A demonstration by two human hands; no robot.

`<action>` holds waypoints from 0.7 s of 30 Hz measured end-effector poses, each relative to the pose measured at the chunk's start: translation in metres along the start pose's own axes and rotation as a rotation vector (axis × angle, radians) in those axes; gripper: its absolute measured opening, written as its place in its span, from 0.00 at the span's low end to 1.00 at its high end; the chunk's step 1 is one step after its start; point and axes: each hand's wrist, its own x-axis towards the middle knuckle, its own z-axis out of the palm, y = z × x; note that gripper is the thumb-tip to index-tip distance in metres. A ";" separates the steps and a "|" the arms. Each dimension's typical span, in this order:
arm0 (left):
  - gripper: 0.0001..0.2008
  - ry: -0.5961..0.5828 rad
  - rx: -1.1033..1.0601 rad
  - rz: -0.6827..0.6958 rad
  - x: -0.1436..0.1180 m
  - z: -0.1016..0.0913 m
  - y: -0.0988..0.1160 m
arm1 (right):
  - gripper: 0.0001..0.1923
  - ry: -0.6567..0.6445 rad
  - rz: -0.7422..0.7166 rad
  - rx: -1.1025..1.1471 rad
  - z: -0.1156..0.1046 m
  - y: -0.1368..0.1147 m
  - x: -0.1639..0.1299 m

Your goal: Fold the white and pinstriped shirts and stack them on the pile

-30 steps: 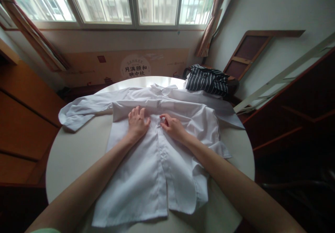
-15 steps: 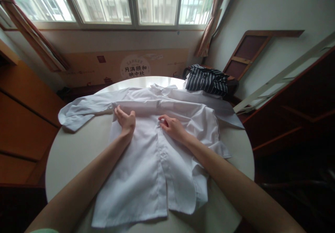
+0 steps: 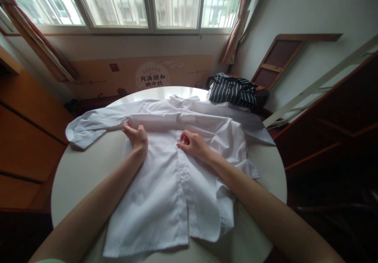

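A white long-sleeved shirt (image 3: 156,200) lies front side up, its collar (image 3: 183,99) at the far side and its hem toward me. A fold of cloth runs across the chest. At the shirt's left side, below the sleeve (image 3: 94,121), my left hand (image 3: 137,139) has its fingertips pinched on the side edge, thumb raised. My right hand (image 3: 195,145) is closed at the middle, thumb and forefinger pinching the button placket. Below that hand the placket runs down to the hem, where the two front panels part.
The shirt rests on a round white table (image 3: 79,180). Dark striped folded cloth (image 3: 233,89) sits at the back right. Wooden cabinets (image 3: 26,137) stand at the left, a dark wooden panel (image 3: 333,125) at the right. A printed board (image 3: 183,70) leans below the window.
My left hand has shifted a little left, to the shirt's side edge. The right thumb and forefinger have moved slightly at the placket. The shirt lies almost unchanged.
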 end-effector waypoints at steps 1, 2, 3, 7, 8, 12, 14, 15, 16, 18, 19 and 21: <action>0.24 0.002 0.001 0.009 0.000 0.001 -0.001 | 0.09 -0.002 -0.002 -0.004 0.000 0.000 0.000; 0.23 0.006 0.003 0.016 0.001 0.002 -0.002 | 0.08 -0.006 -0.006 -0.007 0.000 0.000 0.000; 0.23 0.010 0.006 0.020 0.001 0.002 -0.003 | 0.08 -0.011 -0.009 -0.009 0.000 0.000 0.000; 0.19 -0.001 0.023 0.044 0.001 0.003 -0.003 | 0.07 -0.019 -0.012 -0.018 -0.001 0.000 0.000; 0.17 -0.008 0.027 0.051 0.001 0.003 -0.003 | 0.07 -0.021 -0.010 -0.019 -0.001 0.000 0.000; 0.15 -0.069 0.033 0.042 -0.002 0.000 0.003 | 0.07 -0.021 -0.009 -0.034 -0.001 0.000 0.000; 0.14 -0.120 0.036 0.048 -0.003 -0.001 0.006 | 0.07 -0.019 -0.013 -0.043 0.000 0.001 0.000; 0.14 -0.143 0.038 0.060 -0.004 -0.001 0.008 | 0.07 -0.018 -0.016 -0.043 0.000 0.001 0.000; 0.13 -0.167 0.042 0.073 -0.005 -0.001 0.009 | 0.07 -0.019 -0.018 -0.042 0.000 0.001 0.000; 0.12 -0.215 0.054 0.101 -0.006 -0.001 0.010 | 0.07 -0.025 -0.017 -0.040 0.000 0.001 0.000; 0.11 -0.244 0.063 0.113 -0.007 0.000 0.010 | 0.07 -0.027 -0.016 -0.041 0.000 0.001 0.000; 0.09 -0.306 0.081 0.142 -0.009 0.001 0.011 | 0.07 -0.031 -0.014 -0.048 0.000 0.001 0.000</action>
